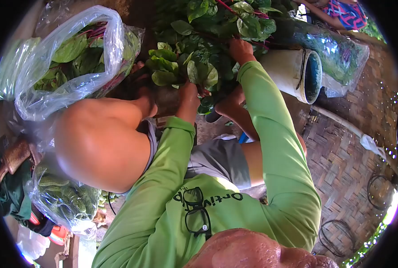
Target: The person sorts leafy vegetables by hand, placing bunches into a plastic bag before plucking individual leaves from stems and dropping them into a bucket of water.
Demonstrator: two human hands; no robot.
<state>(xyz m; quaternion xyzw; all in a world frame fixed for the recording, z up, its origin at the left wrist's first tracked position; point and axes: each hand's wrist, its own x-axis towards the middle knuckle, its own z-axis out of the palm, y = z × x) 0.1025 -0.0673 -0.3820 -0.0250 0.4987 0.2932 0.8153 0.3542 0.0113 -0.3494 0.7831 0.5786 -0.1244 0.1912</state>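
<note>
Leafy green stems with dark red stalks (199, 44) lie in a heap in front of me. My left hand (188, 96) is closed around the stems of a small leafy bunch (202, 73) at the near edge of the heap. Further out and to the right, my right hand (242, 50) reaches into the heap with its fingers bent among the leaves; what it grips is hidden by foliage. An open clear plastic bag (114, 44) at the upper left holds more of the same leaves (76, 53).
A white bucket (293, 73) lies on its side at the right, beside a filled plastic bag (342, 53). A woven bamboo wall (342, 147) stands at right. Another bag of green produce (65, 196) sits lower left. Part of another person (342, 15) shows at the upper right.
</note>
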